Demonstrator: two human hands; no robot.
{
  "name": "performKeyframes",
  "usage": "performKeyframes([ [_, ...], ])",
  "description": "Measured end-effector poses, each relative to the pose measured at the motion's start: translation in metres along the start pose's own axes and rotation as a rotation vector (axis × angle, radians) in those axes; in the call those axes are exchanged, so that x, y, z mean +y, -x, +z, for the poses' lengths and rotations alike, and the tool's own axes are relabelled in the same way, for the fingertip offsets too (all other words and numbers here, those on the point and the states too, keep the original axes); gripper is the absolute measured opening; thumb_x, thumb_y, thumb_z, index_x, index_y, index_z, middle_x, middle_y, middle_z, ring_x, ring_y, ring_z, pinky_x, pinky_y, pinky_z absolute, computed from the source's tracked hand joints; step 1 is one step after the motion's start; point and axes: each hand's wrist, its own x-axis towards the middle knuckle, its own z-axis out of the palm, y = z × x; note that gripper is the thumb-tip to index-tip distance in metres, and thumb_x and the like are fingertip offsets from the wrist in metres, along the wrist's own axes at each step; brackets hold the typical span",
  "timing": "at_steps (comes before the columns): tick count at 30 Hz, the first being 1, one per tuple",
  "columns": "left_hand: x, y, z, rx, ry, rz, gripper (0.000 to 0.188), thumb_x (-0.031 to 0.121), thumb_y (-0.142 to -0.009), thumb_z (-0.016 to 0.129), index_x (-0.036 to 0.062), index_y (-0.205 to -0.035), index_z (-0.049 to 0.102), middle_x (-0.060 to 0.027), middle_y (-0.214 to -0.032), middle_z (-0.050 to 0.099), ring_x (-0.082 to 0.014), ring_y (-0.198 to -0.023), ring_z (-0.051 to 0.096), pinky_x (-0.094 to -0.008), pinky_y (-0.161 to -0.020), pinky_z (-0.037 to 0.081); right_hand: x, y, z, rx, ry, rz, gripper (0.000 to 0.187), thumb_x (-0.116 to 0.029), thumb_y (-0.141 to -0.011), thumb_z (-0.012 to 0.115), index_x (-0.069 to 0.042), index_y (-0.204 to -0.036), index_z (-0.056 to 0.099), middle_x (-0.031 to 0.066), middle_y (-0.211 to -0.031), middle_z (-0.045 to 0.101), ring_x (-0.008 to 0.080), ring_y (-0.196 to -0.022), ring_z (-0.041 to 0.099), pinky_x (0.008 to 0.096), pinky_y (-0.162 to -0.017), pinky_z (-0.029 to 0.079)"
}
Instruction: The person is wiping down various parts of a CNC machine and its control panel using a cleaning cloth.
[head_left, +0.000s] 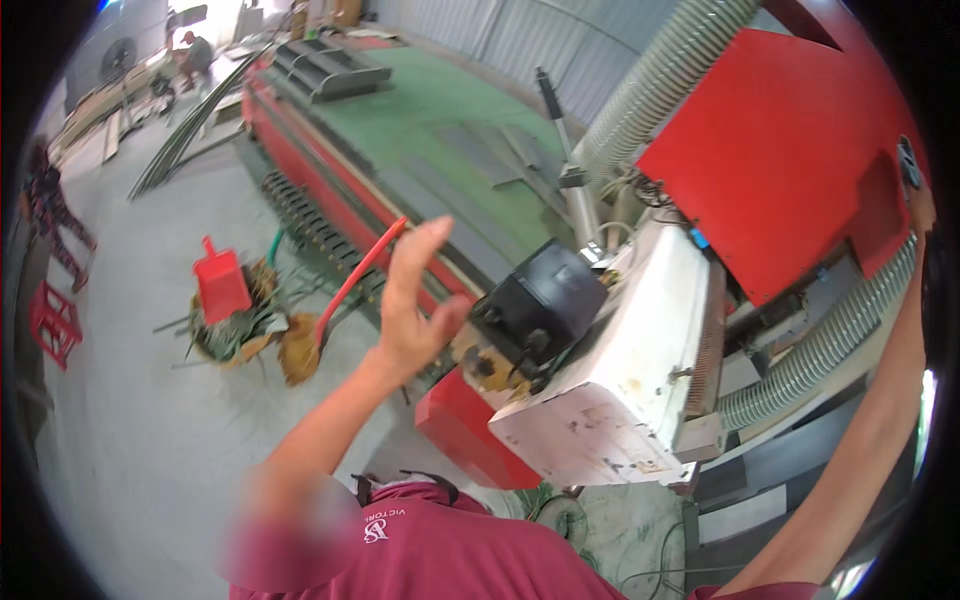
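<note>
My left hand (415,310) is raised in front of the machine bed's near side, fingers apart and nothing in it. Just behind it stands a broom (345,292) with a red handle and yellowish bristles. To its right sits a black box-shaped unit (545,305) on a stained white housing (610,400). At the far right, my right arm stretches up along a large red panel (770,160). My right hand (922,205) is at the picture's rim beside a small dark handle-like part (908,162). Its fingers are mostly hidden, so whether it grips that part is unclear.
A long machine bed (440,95) with a green top carries grey strips. Ribbed hoses (660,85) run beside the red panel. A red dustpan (221,283) lies on a basket of scraps at left, near a red stool (57,325). Two people are farther off.
</note>
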Motion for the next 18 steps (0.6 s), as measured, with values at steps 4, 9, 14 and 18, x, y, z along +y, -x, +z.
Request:
performKeyframes([
  [4,-0.047,-0.074,0.051,-0.048,0.358,-0.100,0.068,0.027,-0.086,0.065,0.0029,-0.142,0.033,-0.0156,-0.137,0.045,-0.0280,-0.124,0.047,-0.0394,-0.105,0.036,0.116,-0.073,-0.003,0.217,0.078,-0.274,0.051,-0.039,-0.089,0.057,-0.007,-0.129,0.052,0.0182,-0.109,0.065,0.0279,-0.107,0.062,0.0371,-0.088,0.045],
  [9,-0.072,-0.144,0.103,-0.456,-0.069,0.029,0.075,0.037,-0.089,0.060,0.0084,-0.147,0.022,-0.0219,-0.148,0.028,-0.0366,-0.136,0.031,-0.0447,-0.109,0.029,0.081,-0.030,0.034,0.216,0.093,-0.218,0.040,-0.026,-0.087,0.057,-0.017,-0.126,0.055,0.0171,-0.108,0.065,0.0374,-0.101,0.062,0.0433,-0.081,0.047],
  [14,-0.069,-0.225,0.195,-0.362,-0.224,0.471,0.080,0.046,-0.083,0.064,0.0118,-0.146,0.028,-0.0219,-0.152,0.017,-0.0411,-0.139,0.021,-0.0494,-0.111,0.024,-0.004,0.016,0.034,0.211,0.208,-0.084,0.045,-0.026,-0.084,0.063,-0.021,-0.128,0.053,0.0168,-0.111,0.064,0.0389,-0.105,0.059,0.0484,-0.087,0.046],
  [18,-0.044,-0.282,0.238,-0.293,-0.117,0.847,0.079,0.050,-0.080,0.065,0.0142,-0.144,0.035,-0.0206,-0.153,0.016,-0.0408,-0.140,0.017,-0.0508,-0.112,0.021,-0.048,0.015,0.017,0.297,0.289,0.048,0.042,-0.028,-0.085,0.061,-0.017,-0.125,0.054,0.0184,-0.109,0.064,0.0398,-0.104,0.059,0.0482,-0.087,0.047],
])
